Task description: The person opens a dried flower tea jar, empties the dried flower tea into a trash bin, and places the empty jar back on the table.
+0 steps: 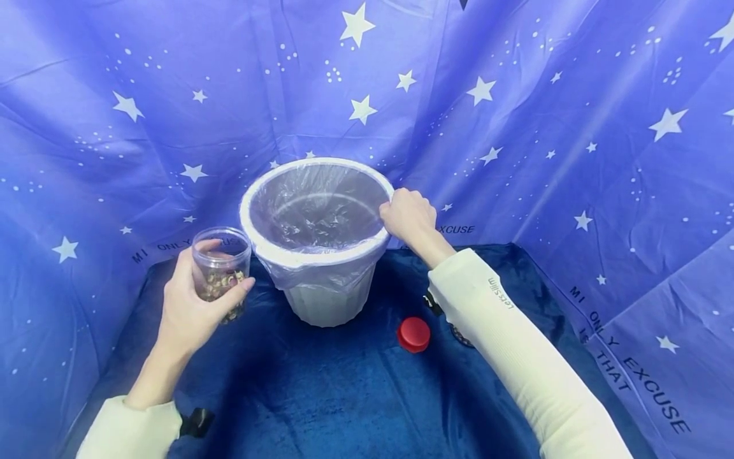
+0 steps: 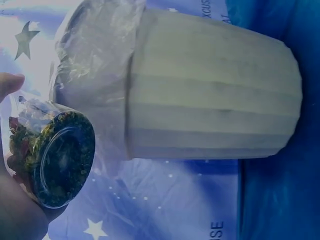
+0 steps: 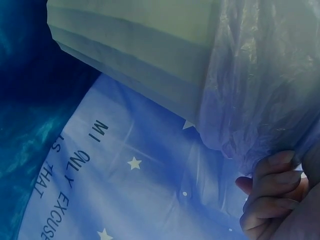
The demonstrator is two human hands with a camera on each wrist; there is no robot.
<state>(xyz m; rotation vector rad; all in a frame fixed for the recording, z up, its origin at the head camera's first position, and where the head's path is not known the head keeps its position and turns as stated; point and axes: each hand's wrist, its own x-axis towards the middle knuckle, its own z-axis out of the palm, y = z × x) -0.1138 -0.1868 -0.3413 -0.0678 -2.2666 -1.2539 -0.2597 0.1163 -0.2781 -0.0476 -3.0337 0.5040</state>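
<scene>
A white trash can (image 1: 329, 303) stands upright on the dark blue cloth, a clear plastic liner (image 1: 318, 277) folded over its rim. My left hand (image 1: 197, 290) grips a clear jar (image 1: 222, 260) just left of the rim. Its mouth is uncovered, and dried flowers or herbs (image 2: 30, 145) fill its lower part. At the right side of the rim, my right hand (image 1: 410, 217) has its fingers curled over the lined edge. The right wrist view shows those fingers (image 3: 272, 200) bunched where the liner gathers.
On the cloth, right of the can, lies a red lid (image 1: 413, 335). A dark round object (image 1: 460, 336) beside it is partly hidden by my right sleeve (image 1: 504, 344). Blue star-printed fabric (image 1: 172, 127) hangs behind and at both sides.
</scene>
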